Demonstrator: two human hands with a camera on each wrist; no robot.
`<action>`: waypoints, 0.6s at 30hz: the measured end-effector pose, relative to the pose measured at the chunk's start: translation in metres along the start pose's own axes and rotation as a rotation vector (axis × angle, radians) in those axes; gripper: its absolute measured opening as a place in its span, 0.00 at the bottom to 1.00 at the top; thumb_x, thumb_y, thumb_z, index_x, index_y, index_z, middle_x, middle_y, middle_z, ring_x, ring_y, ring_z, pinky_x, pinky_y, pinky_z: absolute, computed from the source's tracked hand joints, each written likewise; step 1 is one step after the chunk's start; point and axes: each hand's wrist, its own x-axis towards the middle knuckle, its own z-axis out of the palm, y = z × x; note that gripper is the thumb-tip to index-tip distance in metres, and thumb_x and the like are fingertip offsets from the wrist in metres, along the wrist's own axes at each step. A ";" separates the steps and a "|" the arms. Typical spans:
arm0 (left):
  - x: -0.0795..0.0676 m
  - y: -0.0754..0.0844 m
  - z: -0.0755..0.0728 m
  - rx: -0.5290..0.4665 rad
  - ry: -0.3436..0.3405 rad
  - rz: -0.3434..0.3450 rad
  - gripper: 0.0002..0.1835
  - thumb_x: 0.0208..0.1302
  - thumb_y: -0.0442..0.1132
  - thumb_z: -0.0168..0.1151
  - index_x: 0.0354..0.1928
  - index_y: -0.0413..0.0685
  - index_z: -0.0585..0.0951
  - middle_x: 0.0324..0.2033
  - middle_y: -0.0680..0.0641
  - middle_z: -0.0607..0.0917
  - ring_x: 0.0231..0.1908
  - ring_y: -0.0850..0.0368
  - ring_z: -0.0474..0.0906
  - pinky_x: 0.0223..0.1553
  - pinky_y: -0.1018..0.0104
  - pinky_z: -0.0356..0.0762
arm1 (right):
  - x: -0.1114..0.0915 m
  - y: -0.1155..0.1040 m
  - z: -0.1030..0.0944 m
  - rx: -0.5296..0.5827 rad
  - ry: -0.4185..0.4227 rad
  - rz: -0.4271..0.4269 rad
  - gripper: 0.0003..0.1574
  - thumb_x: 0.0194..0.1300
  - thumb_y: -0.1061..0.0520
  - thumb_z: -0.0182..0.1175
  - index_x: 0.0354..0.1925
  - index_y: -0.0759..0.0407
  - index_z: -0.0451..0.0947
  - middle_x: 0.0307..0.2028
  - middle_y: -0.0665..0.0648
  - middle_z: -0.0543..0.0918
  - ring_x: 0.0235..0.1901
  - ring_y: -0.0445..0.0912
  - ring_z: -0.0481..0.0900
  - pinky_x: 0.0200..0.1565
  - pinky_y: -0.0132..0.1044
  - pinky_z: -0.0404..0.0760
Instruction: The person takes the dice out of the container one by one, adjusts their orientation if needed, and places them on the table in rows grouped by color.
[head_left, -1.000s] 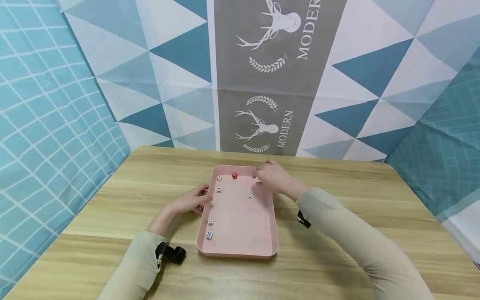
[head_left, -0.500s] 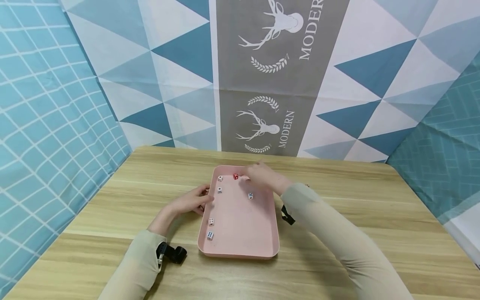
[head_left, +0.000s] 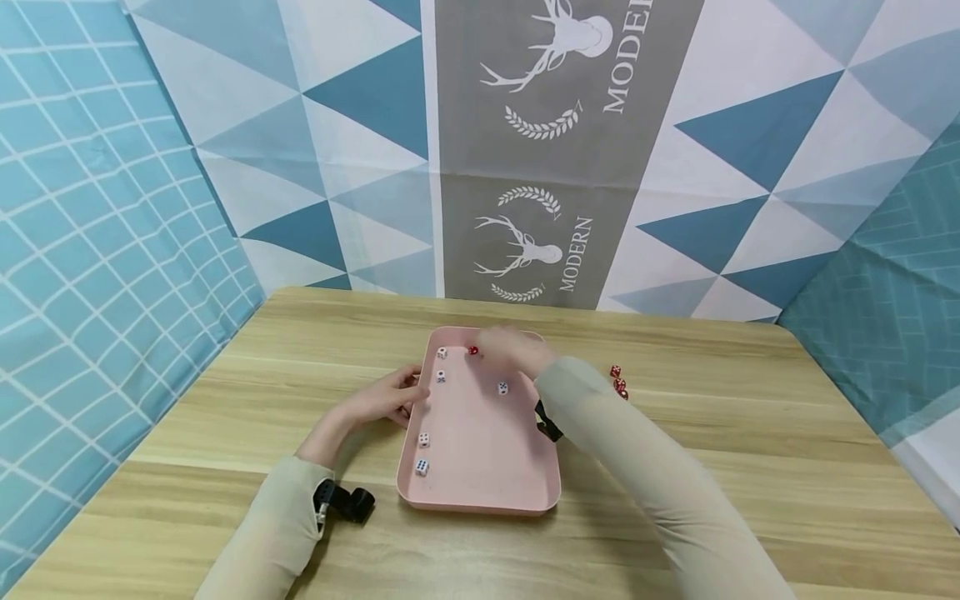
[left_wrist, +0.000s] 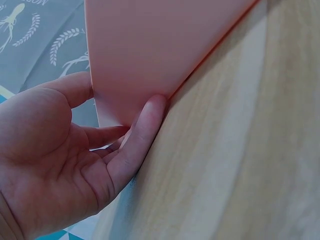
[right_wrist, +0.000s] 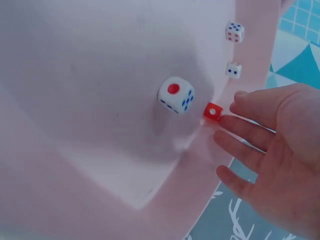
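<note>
My left hand (head_left: 382,398) grips the left wall of a shallow pink tray (head_left: 480,502); in the left wrist view its thumb goes over the rim and its fingers lie against the outer wall. Over the tray's far end, my right hand (head_left: 510,348) is blurred and reaches down toward a red die (right_wrist: 213,111). In the right wrist view its fingers are loosely extended, with the fingertips right beside that die; whether they touch it, I cannot tell. A white die (right_wrist: 176,95) lies close by on the tray floor.
Several more white dice line the tray's left side, among them a near white die (head_left: 422,467) and a far white die (head_left: 442,353). Red dice (head_left: 619,384) sit in a short row on the wooden table (head_left: 712,417), right of the tray. Patterned cloth hangs behind.
My right hand has moved left from the tray's far right corner to the red die. Red dice on the table to the right have come into view from behind the sleeve. The left hand stays put.
</note>
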 end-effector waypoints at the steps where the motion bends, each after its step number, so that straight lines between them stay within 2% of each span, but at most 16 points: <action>1: 0.000 0.000 0.000 0.001 0.000 0.001 0.31 0.67 0.40 0.48 0.67 0.37 0.51 0.49 0.34 0.67 0.33 0.54 0.78 0.37 0.57 0.81 | 0.001 -0.001 0.001 0.001 0.006 -0.003 0.09 0.65 0.59 0.47 0.35 0.54 0.75 0.34 0.51 0.74 0.35 0.46 0.70 0.39 0.38 0.68; 5: 0.000 0.001 0.000 0.001 -0.002 0.000 0.32 0.66 0.40 0.48 0.67 0.37 0.51 0.49 0.34 0.67 0.33 0.53 0.78 0.37 0.57 0.81 | 0.002 -0.004 0.005 0.002 0.036 -0.038 0.08 0.64 0.60 0.48 0.36 0.54 0.76 0.34 0.52 0.75 0.35 0.46 0.70 0.39 0.36 0.68; 9: 0.001 0.001 0.000 -0.006 -0.004 0.003 0.31 0.67 0.40 0.48 0.67 0.37 0.51 0.49 0.34 0.68 0.33 0.54 0.77 0.37 0.57 0.81 | 0.002 -0.005 0.006 -0.003 0.053 -0.039 0.10 0.63 0.61 0.51 0.37 0.52 0.79 0.36 0.49 0.76 0.35 0.43 0.70 0.40 0.34 0.70; 14: 0.001 0.001 0.000 0.000 -0.005 -0.002 0.31 0.67 0.40 0.48 0.67 0.38 0.51 0.48 0.35 0.67 0.33 0.54 0.77 0.36 0.57 0.81 | 0.003 -0.008 0.009 0.026 0.072 -0.064 0.14 0.54 0.69 0.51 0.25 0.56 0.80 0.21 0.48 0.72 0.25 0.42 0.66 0.28 0.30 0.66; 18: 0.000 0.001 0.001 -0.001 0.000 -0.015 0.30 0.67 0.40 0.48 0.67 0.39 0.52 0.49 0.35 0.67 0.34 0.54 0.77 0.36 0.57 0.81 | 0.003 -0.011 0.011 -0.014 0.100 -0.085 0.17 0.54 0.69 0.52 0.15 0.54 0.71 0.15 0.47 0.65 0.21 0.42 0.62 0.26 0.29 0.61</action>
